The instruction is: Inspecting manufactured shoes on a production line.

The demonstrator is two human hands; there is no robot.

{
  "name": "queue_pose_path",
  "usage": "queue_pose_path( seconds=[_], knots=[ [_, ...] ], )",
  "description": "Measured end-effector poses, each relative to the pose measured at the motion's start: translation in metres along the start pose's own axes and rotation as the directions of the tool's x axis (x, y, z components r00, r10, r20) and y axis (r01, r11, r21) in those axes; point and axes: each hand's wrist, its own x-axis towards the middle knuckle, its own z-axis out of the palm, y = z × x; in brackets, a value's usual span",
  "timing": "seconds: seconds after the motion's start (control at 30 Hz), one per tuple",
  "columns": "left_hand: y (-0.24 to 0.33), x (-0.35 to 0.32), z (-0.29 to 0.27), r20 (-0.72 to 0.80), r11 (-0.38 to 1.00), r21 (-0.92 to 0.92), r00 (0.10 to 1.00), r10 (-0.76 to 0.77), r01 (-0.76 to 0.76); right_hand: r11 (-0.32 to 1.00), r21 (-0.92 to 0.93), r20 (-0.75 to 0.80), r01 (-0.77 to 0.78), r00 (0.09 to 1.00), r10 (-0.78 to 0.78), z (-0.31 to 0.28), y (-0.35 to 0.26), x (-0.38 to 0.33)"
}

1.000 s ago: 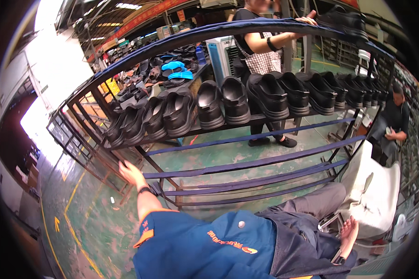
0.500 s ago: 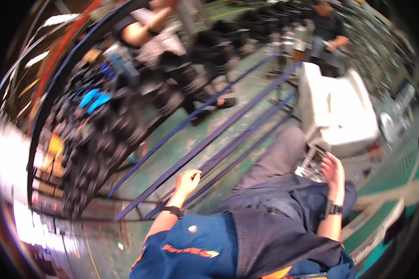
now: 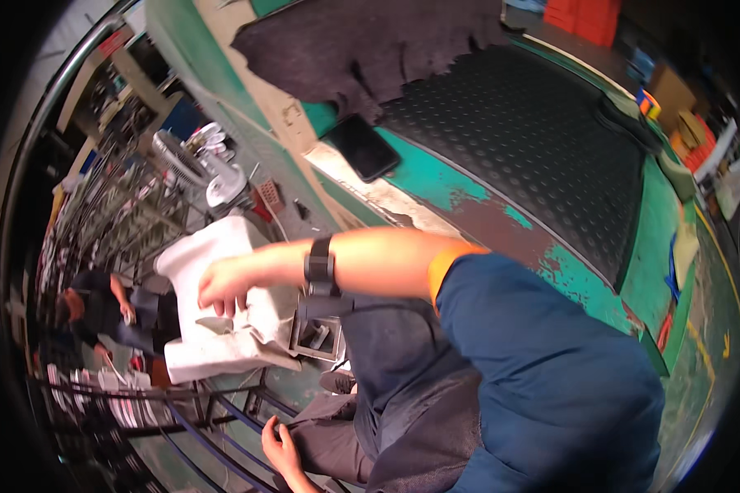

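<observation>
My right arm reaches across the view to the left. My right hand [image 3: 226, 285] hangs over a pale cloth-covered block [image 3: 214, 255], its fingers bent down and slightly apart, and nothing shows in them. Whether its fingertips touch the cover I cannot tell. Low in the view, my left hand [image 3: 280, 446] is beside my knee, fingers loosely bent and thumb apart, with nothing visible in it. Between the block and my lap is a small square metal frame [image 3: 317, 338] with dark pieces inside.
A green workbench [image 3: 460, 191] carries a dark hide [image 3: 370, 49], a black studded mat [image 3: 543, 148] and a phone [image 3: 363, 148]. A white fan [image 3: 222, 182] stands beyond the block. Another person [image 3: 136, 316] sits at the left. Dark blue rails [image 3: 214, 456] run along the lower left.
My view has swung right, from the rails and black stock to the workbench. My right arm now stretches over the pale block; my left hand is lower, beside my knee.
</observation>
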Motion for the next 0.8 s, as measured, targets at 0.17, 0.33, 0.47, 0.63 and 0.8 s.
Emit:
queue_pose_path(
  seconds=[0.17,0.33,0.47,0.63,0.8],
  knots=[
    [-0.017,0.018,0.008,0.241,0.974,0.205,0.960,-0.140,0.091,0.952,-0.246,-0.304,-0.181,0.947,0.102,-0.135,-0.069,-0.161],
    [0.033,0.002,-0.011,0.318,0.950,0.309,0.935,-0.154,0.051,0.930,-0.138,-0.950,-0.341,0.310,-0.027,-0.254,-0.054,-0.393],
    [0.022,0.018,-0.001,0.337,0.955,0.284,0.924,-0.184,0.087,0.606,-0.031,-0.869,-0.795,-0.279,-0.409,-0.312,-0.035,-0.590],
    [-0.101,0.008,-0.008,0.066,0.972,0.234,0.998,0.003,-0.019,0.229,0.176,-0.894,-0.957,-0.253,-0.370,-0.316,-0.006,-0.708],
    [0.042,0.029,-0.012,0.174,0.875,0.480,0.972,-0.156,0.055,-0.307,-0.118,-0.922,-0.944,0.219,-0.319,-0.311,0.062,-0.900]
  ],
)
